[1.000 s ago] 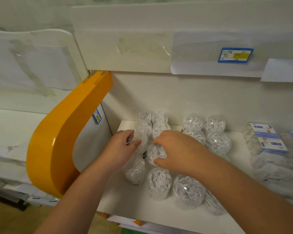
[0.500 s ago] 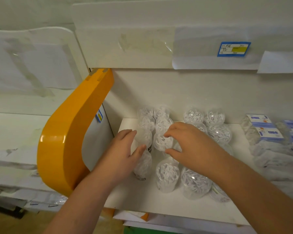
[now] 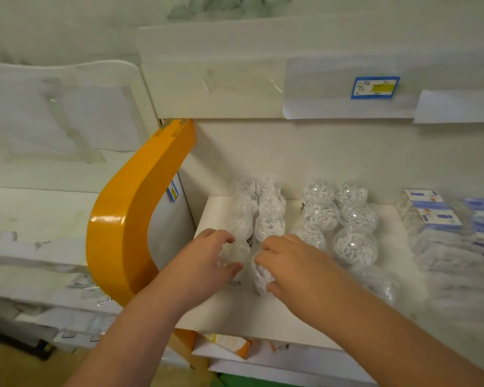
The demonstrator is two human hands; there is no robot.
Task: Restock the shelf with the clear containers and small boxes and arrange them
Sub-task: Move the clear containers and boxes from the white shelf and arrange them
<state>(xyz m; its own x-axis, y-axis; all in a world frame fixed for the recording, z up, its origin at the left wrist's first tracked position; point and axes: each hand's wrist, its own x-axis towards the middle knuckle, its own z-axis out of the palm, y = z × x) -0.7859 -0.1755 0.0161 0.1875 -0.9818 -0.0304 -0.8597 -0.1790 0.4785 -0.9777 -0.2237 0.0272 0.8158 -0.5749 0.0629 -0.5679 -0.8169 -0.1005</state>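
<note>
Clear plastic gives way under both grips: the left hand curls thumb and fingers round a small round transparent container packed with white sticks, and the right hand wraps the same way round a second such container just beside it, the two tubs nearly touching between the hands. Both stand on the smooth white shelf board, close to its front edge. Directly beyond the fingertips, two tight rows of identical clear round containers run back to the pale wall. Past the right hand sit larger globe-like clear tubs with the same white filling, in two more rows. Farther right of that hand lie small blue-and-white cardboard boxes among soft crinkled wrapped packs, blurred. To the left of the left hand rises a glossy orange curved end panel of the shelf. Above both hands, a blue-and-yellow price label is stuck on the matte white upper shelf front.
</note>
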